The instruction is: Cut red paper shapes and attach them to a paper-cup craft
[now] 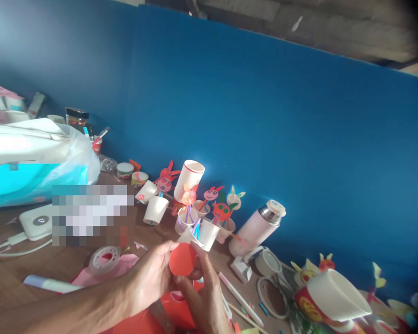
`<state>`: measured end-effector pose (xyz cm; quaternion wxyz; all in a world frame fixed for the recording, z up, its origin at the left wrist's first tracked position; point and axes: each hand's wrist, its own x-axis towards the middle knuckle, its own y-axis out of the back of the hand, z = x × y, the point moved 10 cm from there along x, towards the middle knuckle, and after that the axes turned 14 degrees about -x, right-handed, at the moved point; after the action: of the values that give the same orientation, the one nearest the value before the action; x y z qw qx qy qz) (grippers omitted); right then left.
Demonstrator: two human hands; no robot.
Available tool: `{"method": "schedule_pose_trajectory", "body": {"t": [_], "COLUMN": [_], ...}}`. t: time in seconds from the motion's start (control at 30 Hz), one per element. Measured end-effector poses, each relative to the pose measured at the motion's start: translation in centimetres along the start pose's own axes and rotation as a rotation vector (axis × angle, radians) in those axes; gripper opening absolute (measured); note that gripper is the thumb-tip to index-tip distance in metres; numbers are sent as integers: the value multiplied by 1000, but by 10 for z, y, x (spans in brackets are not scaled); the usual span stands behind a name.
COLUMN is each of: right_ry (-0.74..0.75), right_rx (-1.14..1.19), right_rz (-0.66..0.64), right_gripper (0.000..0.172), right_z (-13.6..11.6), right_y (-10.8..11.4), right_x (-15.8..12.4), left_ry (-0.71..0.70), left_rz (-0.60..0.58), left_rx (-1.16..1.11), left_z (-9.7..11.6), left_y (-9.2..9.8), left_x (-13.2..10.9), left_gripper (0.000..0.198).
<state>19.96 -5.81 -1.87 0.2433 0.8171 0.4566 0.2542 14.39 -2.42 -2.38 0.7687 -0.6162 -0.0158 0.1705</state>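
Observation:
A round red paper disc [183, 259] is held up over the front of the table, facing me. My left hand [152, 274] grips its left edge, fingers closed. On the other side my right hand [202, 288] pinches it between thumb and fingers at the right and lower edge. Red paper [135, 322] lies below the hands. Just beyond them stand white paper cups [209, 234] with coloured straws and paper rabbit faces, among them an orange rabbit face [189, 195] and a red one with green eyes [222, 211].
A pink thermos [254, 231] leans right of the cups, near a white mug [267, 263]. Stacked paper cups [337, 294] lie at right. Clear tape roll [104, 260], pink paper [127, 263], a marker [52, 283] and a white charger [36, 222] are at left. A blue wall stands behind.

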Motion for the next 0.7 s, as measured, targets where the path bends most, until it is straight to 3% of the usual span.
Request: {"method": "schedule_pose_trajectory", "body": {"t": [0.17,0.3,0.4,0.57,0.7], "right_ry": [43,131,171,214,292], "right_rx": [19,23,-34,-111,-184], "right_rz": [6,50,96,46,-2], "right_gripper": [54,50,50,53,58], "right_z": [-2,-12,-15,-19,-27], "right_y": [0,9,15,2,-14], "right_x": [0,-1,-2,-4,-12], "left_ry": [13,-79,-199,-356,-369], "left_rz": [18,57,112,365,343], "left_rx": [36,164,365,874,1013], "left_z": [0,14,32,61,62], "left_y": [2,2,3,17,28], "left_x": [-3,-6,-11,-34,-44], "left_gripper": [36,30,23,29,31]}}
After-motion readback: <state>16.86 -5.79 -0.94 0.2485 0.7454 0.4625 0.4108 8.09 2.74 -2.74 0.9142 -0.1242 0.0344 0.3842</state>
